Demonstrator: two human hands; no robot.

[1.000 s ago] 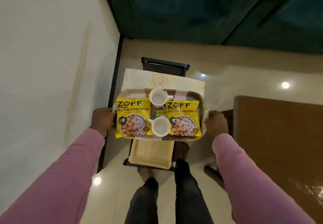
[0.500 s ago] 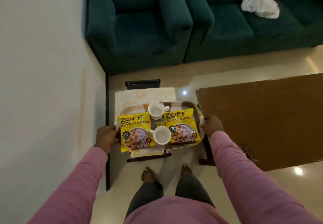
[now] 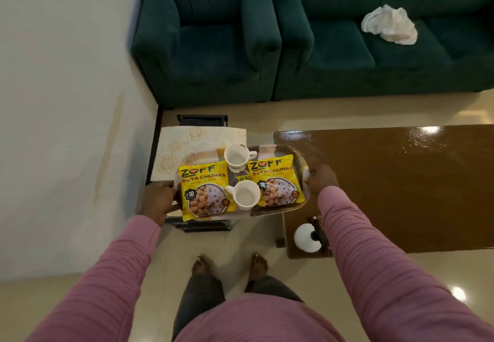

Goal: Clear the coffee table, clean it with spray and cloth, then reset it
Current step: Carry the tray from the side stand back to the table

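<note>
Tray [image 3: 301,164] with two soya chunks packets [image 3: 204,189], two mugs [image 3: 246,194]: aloft, right end over coffee table [image 3: 401,186] left edge. Left hand [image 3: 157,200], right hand [image 3: 320,181] curled round tray ends. Tabletop glossy, likely wiped; reset underway, spray bottle [image 3: 307,237] on near-left corner.

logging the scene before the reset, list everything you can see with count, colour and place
tray: 1, brown and cream pattern, held above the side table, right end by the coffee table's corner
snack packets: 2, yellow, flat on the tray
cups: 2, white, upright between the packets
side table: 1, black frame, cream top, by the wall
coffee table: 1, glossy brown, right
spray bottle: 1, white, coffee table's near left corner
cloth: 1, white, crumpled on the sofa
armchair: 1, dark green, far left
sofa: 1, dark green, far right
feet: 2, bare, on the floor
left grip: holds the tray's left end
right grip: holds the tray's right end
</note>
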